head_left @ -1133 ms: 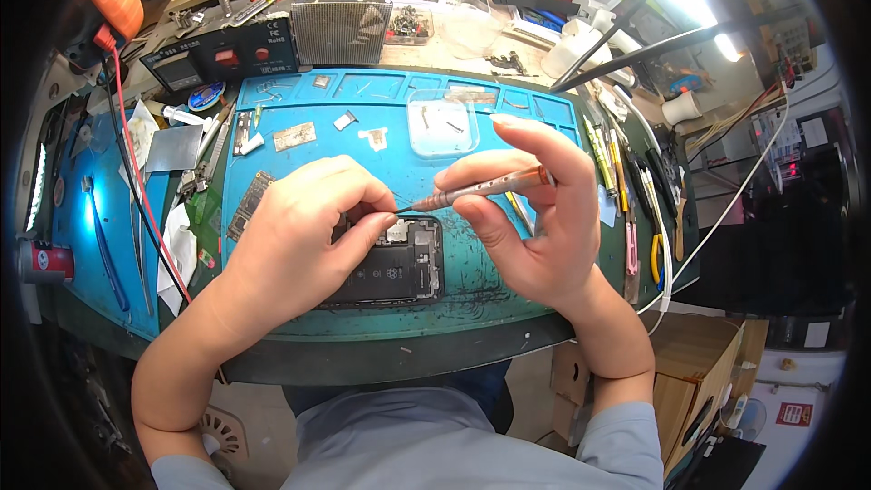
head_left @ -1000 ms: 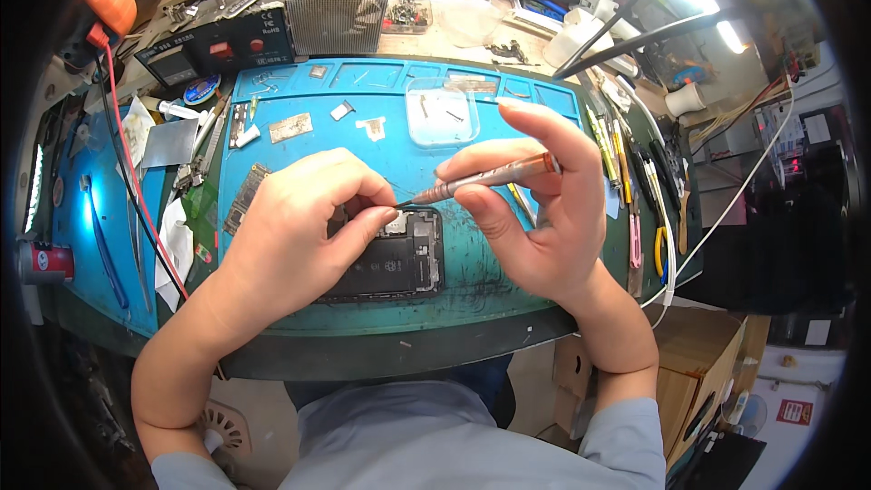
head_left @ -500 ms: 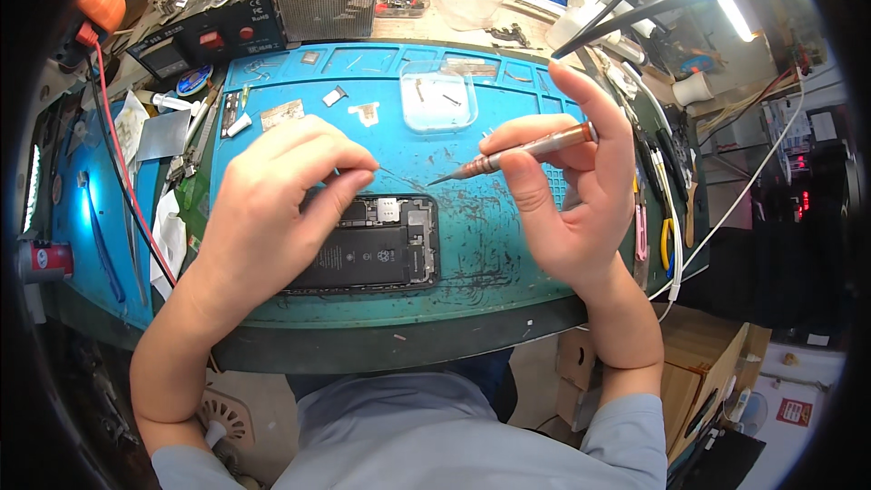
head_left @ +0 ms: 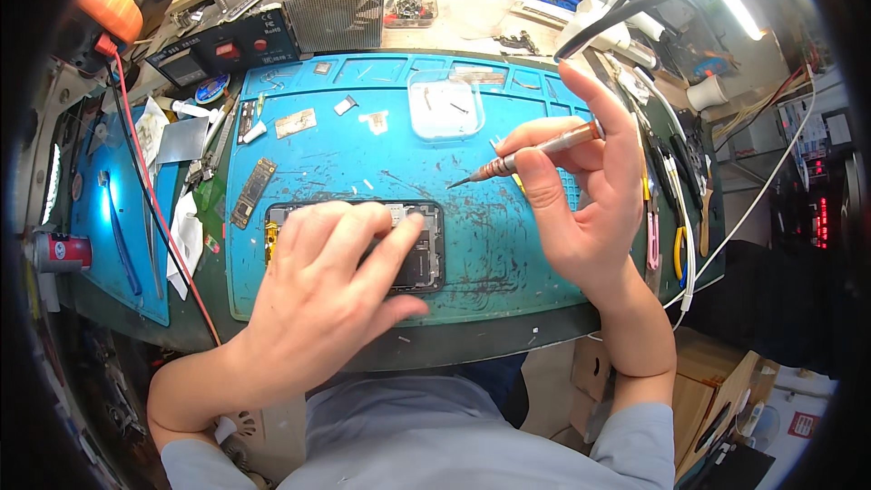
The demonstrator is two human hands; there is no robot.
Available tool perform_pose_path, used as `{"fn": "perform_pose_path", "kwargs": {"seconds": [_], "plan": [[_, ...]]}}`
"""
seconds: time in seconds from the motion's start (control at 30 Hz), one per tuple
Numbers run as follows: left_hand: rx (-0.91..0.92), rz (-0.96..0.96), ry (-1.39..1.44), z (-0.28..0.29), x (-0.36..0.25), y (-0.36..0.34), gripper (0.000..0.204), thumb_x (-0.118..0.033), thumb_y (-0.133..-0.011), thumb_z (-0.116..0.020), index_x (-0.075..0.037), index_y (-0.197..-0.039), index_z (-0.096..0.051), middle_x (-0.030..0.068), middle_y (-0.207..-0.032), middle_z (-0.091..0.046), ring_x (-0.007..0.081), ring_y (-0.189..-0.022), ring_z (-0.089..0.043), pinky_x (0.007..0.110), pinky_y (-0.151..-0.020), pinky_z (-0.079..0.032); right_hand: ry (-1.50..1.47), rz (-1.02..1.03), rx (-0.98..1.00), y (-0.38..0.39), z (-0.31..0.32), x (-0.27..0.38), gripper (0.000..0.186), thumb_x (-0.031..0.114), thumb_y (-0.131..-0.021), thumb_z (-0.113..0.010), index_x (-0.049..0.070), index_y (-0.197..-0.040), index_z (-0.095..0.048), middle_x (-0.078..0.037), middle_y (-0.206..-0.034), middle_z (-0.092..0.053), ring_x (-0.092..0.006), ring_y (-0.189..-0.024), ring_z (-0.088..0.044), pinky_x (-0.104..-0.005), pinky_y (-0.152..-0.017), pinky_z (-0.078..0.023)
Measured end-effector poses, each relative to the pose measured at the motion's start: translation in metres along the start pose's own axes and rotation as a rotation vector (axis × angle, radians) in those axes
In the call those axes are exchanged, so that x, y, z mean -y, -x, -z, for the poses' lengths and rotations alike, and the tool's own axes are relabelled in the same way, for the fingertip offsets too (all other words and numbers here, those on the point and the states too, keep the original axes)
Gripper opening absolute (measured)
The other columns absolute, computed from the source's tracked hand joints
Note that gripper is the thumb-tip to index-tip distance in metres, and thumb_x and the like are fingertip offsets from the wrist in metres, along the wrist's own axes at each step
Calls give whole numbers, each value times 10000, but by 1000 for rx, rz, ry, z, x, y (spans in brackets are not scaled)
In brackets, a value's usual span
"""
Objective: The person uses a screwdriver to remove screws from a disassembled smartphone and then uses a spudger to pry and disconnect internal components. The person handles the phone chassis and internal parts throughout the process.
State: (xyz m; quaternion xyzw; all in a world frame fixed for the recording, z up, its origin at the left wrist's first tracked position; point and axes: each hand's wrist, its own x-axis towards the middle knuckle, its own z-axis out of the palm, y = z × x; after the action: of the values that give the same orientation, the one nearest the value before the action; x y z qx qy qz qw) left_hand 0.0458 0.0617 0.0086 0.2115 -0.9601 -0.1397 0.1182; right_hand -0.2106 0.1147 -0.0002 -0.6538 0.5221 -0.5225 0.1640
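An opened smartphone (head_left: 419, 268) lies on the blue repair mat (head_left: 485, 281), its battery and inner parts showing around my fingers. My left hand (head_left: 336, 299) reaches over it, thumb apart, fingertips at the phone's upper part; I see nothing held in it, though the fingertips' contact is hard to tell. My right hand (head_left: 594, 200), raised to the right of the phone, holds a slim metal screwdriver (head_left: 504, 163), its tip pointing down-left above the mat. A loose circuit board (head_left: 254, 191) lies left of the phone. A clear plastic container (head_left: 445, 113) sits behind, with small bits inside.
Behind the mat are a black instrument with red buttons (head_left: 222, 54), a finned metal fan unit (head_left: 334, 14) and a lamp arm (head_left: 626, 9). Hand tools (head_left: 679, 254) and white cables line the right; red and black wires (head_left: 154, 200) and a red can (head_left: 63, 252) are on the left.
My left hand has opened from a pinch and moved down over the phone, covering much of it. My right hand and screwdriver have shifted right, away from the left hand.
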Motion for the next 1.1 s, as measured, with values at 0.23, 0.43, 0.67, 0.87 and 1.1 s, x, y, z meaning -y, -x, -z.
{"fn": "perform_pose_path", "kwargs": {"seconds": [0.23, 0.43, 0.67, 0.87, 1.1], "plan": [[11, 27, -114, -13, -13, -1, 829, -476, -779, -793, -68, -1469, -584, 87, -1189, -522, 280, -1131, -500, 442, -1024, -384, 18, 105, -60, -2, -2, -7, 543, 5, -1008, -664, -86, -1480, -414, -127, -905, -747, -184, -818, -774, -275, -745, -599], [9, 55, -194, -27, -22, 2, 838, -479, -792, -784, -35, -1470, -571, 70, -1204, -528, 252, -1110, -503, 435, -1034, -364, 36, 113, -64, -1, -4, -7, 539, 12, -1005, -670, -80, -1476, -426, -122, -897, -748, -177, -809, -775, -264, -729, -593], [-33, 59, -140, -28, -18, -1, 782, -424, -794, -807, -38, -1441, -596, 71, -1199, -528, 245, -1099, -506, 433, -1029, -361, 44, 131, -11, 0, -2, -8, 548, 15, -1004, -673, -96, -1477, -419, -158, -1017, -742, -186, -824, -772, -282, -740, -606], [-73, 65, -145, -33, -18, 1, 741, -396, -802, -821, -62, -1431, -616, 68, -1198, -526, 247, -1098, -504, 440, -1013, -366, 16, 136, 91, 5, -7, -10, 609, 50, -1024, -664, -78, -1517, -329, -205, -1093, -700, -224, -878, -751, -352, -800, -622], [-81, 79, -113, -32, -17, 1, 728, -391, -788, -836, -77, -1414, -639, 64, -1206, -522, 251, -1120, -489, 448, -1004, -355, 53, 260, 147, -1, -13, -14, 574, -33, -946, -720, -83, -1449, -448, -215, -1178, -699, -248, -860, -765, -342, -735, -625]]}}
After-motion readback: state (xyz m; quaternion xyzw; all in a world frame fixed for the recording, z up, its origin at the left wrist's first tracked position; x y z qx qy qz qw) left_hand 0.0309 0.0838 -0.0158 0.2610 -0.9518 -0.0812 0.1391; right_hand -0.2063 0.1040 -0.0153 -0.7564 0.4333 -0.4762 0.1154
